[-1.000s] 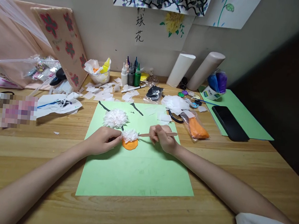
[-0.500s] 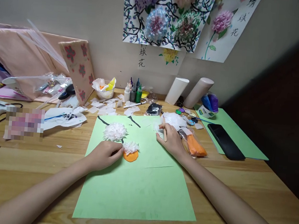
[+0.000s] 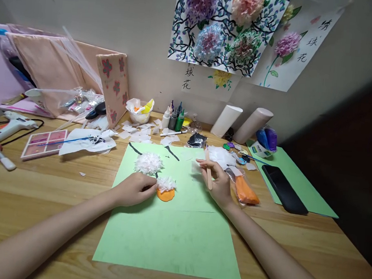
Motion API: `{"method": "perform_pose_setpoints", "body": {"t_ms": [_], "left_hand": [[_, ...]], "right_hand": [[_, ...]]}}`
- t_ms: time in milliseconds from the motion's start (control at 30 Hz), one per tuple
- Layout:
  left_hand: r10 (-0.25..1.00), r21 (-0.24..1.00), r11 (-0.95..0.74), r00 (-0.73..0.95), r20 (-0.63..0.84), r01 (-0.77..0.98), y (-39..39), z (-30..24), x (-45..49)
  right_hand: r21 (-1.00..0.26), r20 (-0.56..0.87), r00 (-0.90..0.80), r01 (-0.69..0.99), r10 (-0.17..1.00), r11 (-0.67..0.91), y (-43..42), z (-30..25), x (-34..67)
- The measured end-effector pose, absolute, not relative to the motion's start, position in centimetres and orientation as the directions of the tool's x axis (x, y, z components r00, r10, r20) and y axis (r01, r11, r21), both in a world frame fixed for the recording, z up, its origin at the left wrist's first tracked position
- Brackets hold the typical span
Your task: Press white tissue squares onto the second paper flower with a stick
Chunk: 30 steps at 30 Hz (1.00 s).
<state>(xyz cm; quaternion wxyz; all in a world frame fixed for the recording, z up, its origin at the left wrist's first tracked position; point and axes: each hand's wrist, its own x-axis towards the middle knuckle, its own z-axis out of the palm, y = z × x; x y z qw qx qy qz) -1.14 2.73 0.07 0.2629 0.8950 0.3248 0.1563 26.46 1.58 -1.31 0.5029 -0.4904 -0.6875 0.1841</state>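
My right hand (image 3: pixel 219 186) holds a flat wooden craft stick (image 3: pixel 208 172) upright. A thin translucent tissue paper piece (image 3: pixel 197 168) is at its fingertips, above the green paper sheet (image 3: pixel 170 242). My left hand (image 3: pixel 136 190) rests on the sheet with thumb and forefinger together, at the left edge of an orange clay disc (image 3: pixel 166 195); what they pinch, if anything, is hidden. White tissue petals (image 3: pixel 166 184) cover the disc's upper part. Just above lies a full white tissue flower (image 3: pixel 149 163). Dark branch strips (image 3: pixel 172 154) are on the sheet's upper part.
A bag of orange clay (image 3: pixel 246 191) and a tissue pile (image 3: pixel 222 157) lie beside my right hand. Farther right is a black phone (image 3: pixel 285 189). Paint bottles (image 3: pixel 173 120) and paper scraps (image 3: pixel 137 131) are at the back. At left are a palette (image 3: pixel 44 143) and a glue gun (image 3: pixel 9 126).
My right hand has pulled back from the tissue pile, and a tissue piece now shows at its fingertips. My left hand stays by the orange disc. The camera view has shifted.
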Motion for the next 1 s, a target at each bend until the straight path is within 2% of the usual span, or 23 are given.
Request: {"method": "perform_pose_setpoints", "body": {"t_ms": [133, 200, 333, 533, 767, 1000], "left_hand": [[0.676, 0.565, -0.637, 0.732, 0.084, 0.524, 2.65, 0.16, -1.12], [0.68, 0.561, -0.633, 0.73, 0.071, 0.534, 2.65, 0.2, -1.11], [0.674, 0.557, -0.637, 0.736, 0.065, 0.533, 2.73, 0.23, -1.11], [0.666, 0.555, -0.643, 0.744, 0.065, 0.528, 2.72, 0.09, -1.13], [0.657, 0.545, -0.658, 0.75, 0.077, 0.52, 2.69, -0.04, -1.1], [0.644, 0.532, -0.678, 0.759, 0.098, 0.507, 2.7, 0.0, -1.1]], "right_hand": [[-0.762, 0.396, -0.011, 0.554, 0.918, 0.335, 1.97, -1.52, 26.35], [-0.754, 0.393, 0.03, 0.583, 0.919, 0.304, 2.21, -1.59, 26.44], [-0.732, 0.44, 0.041, 0.596, 0.897, 0.332, 2.31, -1.7, 26.61], [-0.638, 0.355, -0.109, 0.698, 0.928, 0.326, 2.32, -2.03, 26.79], [-0.651, 0.382, -0.083, 0.682, 0.921, 0.332, 2.27, -2.21, 26.79], [-0.668, 0.307, -0.095, 0.687, 0.947, 0.285, 2.6, -2.3, 26.84]]}}
